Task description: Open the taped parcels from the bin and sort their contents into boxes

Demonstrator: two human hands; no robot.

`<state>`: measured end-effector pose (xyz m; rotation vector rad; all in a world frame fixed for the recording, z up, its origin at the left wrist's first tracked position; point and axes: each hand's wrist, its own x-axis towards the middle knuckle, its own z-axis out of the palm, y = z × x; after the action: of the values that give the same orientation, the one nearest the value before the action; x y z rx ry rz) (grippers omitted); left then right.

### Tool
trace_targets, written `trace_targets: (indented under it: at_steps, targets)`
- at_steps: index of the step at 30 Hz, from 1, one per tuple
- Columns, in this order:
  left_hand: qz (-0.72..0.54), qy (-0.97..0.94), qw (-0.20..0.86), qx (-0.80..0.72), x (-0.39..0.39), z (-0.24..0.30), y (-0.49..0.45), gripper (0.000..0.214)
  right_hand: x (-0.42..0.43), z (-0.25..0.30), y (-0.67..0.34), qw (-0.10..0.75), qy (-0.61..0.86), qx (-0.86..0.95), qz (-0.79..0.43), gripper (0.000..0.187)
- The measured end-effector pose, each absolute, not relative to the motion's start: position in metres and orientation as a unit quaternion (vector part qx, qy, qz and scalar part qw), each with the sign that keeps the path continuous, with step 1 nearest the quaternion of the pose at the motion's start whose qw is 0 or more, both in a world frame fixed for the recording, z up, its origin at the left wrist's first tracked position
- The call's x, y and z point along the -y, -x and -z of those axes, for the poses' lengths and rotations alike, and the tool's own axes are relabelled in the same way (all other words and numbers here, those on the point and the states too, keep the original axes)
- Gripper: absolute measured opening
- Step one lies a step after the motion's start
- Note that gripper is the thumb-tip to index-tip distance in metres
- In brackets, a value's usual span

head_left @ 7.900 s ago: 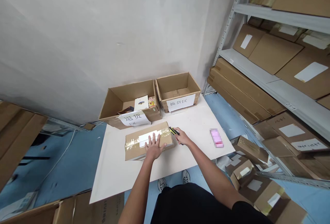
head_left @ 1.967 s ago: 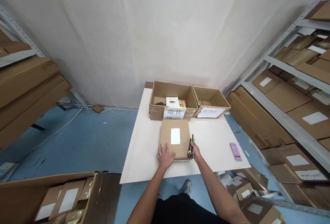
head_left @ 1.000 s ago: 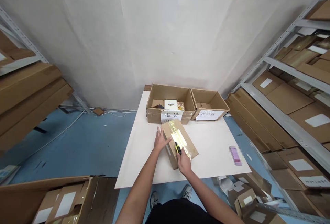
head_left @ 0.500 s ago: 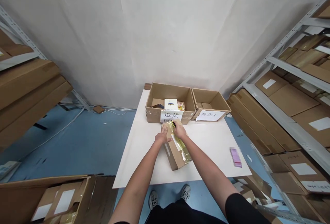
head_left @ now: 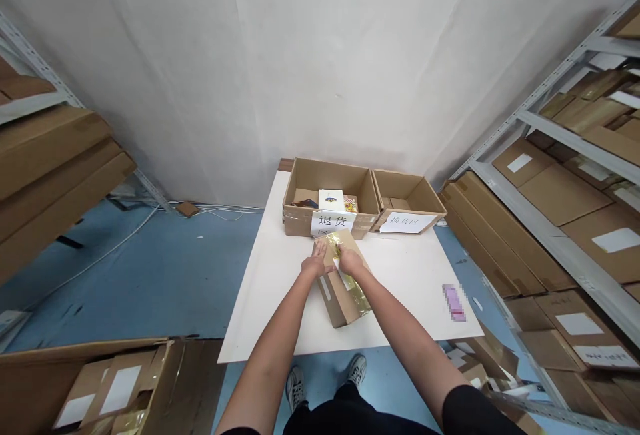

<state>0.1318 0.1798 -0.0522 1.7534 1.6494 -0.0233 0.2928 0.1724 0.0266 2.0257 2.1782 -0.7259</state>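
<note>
A taped cardboard box [head_left: 345, 308] lies at an angle on the white table [head_left: 270, 301], with shiny yellowish tape along its top and a white label. Spread flat, my left hand [head_left: 316, 263] presses on the box's upper left side. My right hand [head_left: 350, 260] is closed over the tape near the far end of the box. Whatever is in its fingers is too small and hidden to name.
Behind the box stand two open cartons: the left carton [head_left: 300, 225] holds several small items, and the right carton [head_left: 435, 205] has a paper sign. A blurred purple item [head_left: 454, 303] lies at the table's right. Loaded shelves [head_left: 550, 221] flank the right side.
My right hand has moved slightly towards me along the tape, and a dark thing seen at its fingertips is now mostly hidden. My left hand stays put.
</note>
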Motion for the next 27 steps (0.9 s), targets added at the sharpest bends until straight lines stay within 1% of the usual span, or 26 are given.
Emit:
trace_targets:
  at_steps: [3, 6, 9, 12, 14, 15, 17, 18, 20, 23, 27]
  targets:
    - [0.028, -0.685, 0.345, -0.641, -0.179, 0.046, -0.132, 0.113, -0.153, -0.04, -0.304, 0.111, -0.656, -0.708, 0.237, 0.067]
    - [0.047, -0.684, 0.33, -0.649, -0.179, 0.043, -0.133, 0.113, -0.11, -0.044, -0.327, 0.147, -0.65, -0.704, 0.246, 0.062]
    - [0.043, -0.69, 0.319, -0.648, -0.182, 0.044, -0.132, 0.113, -0.053, -0.039, -0.358, 0.149, -0.666, -0.686, 0.251, 0.058]
    - [0.035, -0.69, 0.317, -0.649, -0.185, 0.047, -0.13, 0.114, -0.002, -0.037, -0.393, 0.137, -0.681, -0.671, 0.26, 0.063]
    - [0.029, -0.689, 0.317, -0.652, -0.186, 0.049, -0.129, 0.115, 0.018, -0.041, -0.417, 0.134, -0.678, -0.664, 0.288, 0.063]
    - [0.025, -0.689, 0.315, -0.652, -0.185, 0.049, -0.128, 0.116, 0.023, -0.044, -0.428, 0.121, -0.68, -0.658, 0.301, 0.06]
    - [0.015, -0.694, 0.309, -0.65, -0.181, 0.049, -0.129, 0.115, 0.025, -0.047, -0.445, 0.061, -0.705, -0.639, 0.301, 0.056]
    - [0.009, -0.696, 0.304, -0.651, -0.177, 0.048, -0.13, 0.113, 0.023, -0.047, -0.451, 0.022, -0.729, -0.623, 0.284, 0.056]
    - [-0.005, -0.691, 0.29, -0.662, -0.169, 0.046, -0.135, 0.108, 0.014, -0.039, -0.452, -0.041, -0.78, -0.574, 0.245, 0.064]
    - [-0.017, -0.671, 0.272, -0.69, -0.158, 0.039, -0.144, 0.102, -0.006, -0.012, -0.439, -0.063, -0.811, -0.522, 0.258, 0.084]
    - [-0.018, -0.647, 0.26, -0.716, -0.147, 0.026, -0.153, 0.103, -0.045, 0.019, -0.435, -0.077, -0.813, -0.503, 0.283, 0.092]
